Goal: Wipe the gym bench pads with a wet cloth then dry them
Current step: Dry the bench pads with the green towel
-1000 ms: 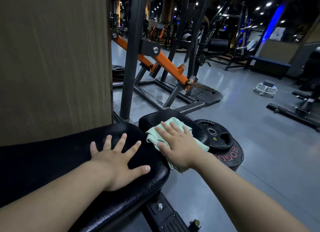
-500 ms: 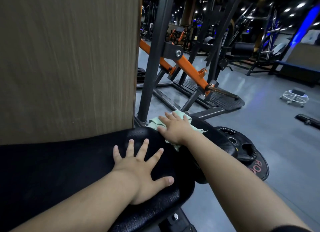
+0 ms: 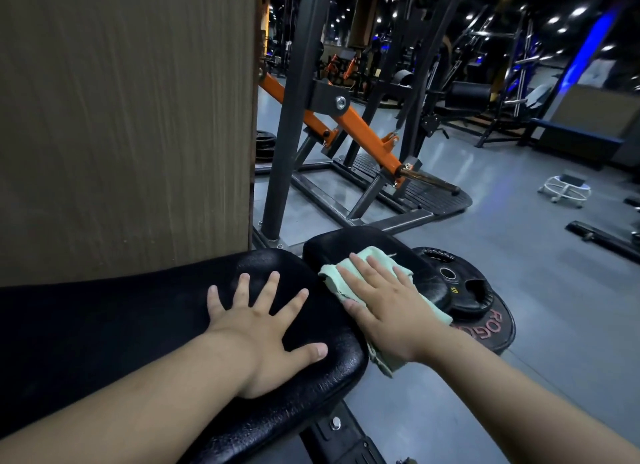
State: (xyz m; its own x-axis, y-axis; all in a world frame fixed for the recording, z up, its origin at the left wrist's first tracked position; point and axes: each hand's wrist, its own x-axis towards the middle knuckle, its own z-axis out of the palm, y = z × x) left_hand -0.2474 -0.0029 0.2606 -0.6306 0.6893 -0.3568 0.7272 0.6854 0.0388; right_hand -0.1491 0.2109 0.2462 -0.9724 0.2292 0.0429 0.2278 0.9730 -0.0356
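Note:
A long black bench pad (image 3: pixel 138 318) runs across the lower left. Beyond its end sits a smaller black seat pad (image 3: pixel 346 241). My left hand (image 3: pixel 263 321) lies flat on the long pad with fingers spread, holding nothing. My right hand (image 3: pixel 384 304) presses flat on a light green cloth (image 3: pixel 377 259) spread over the near part of the seat pad. One corner of the cloth hangs down below my right wrist into the gap between the pads.
A brown wood-grain panel (image 3: pixel 124 124) stands close behind the bench at left. Stacked black weight plates (image 3: pixel 464 290) lie on the grey floor right of the seat pad. A black and orange machine frame (image 3: pixel 349 124) stands just beyond, and a small white stool (image 3: pixel 564 189) at far right.
My right hand has slid the cloth back toward me across the seat pad after reaching to its far end. My left hand stays flat on the long pad.

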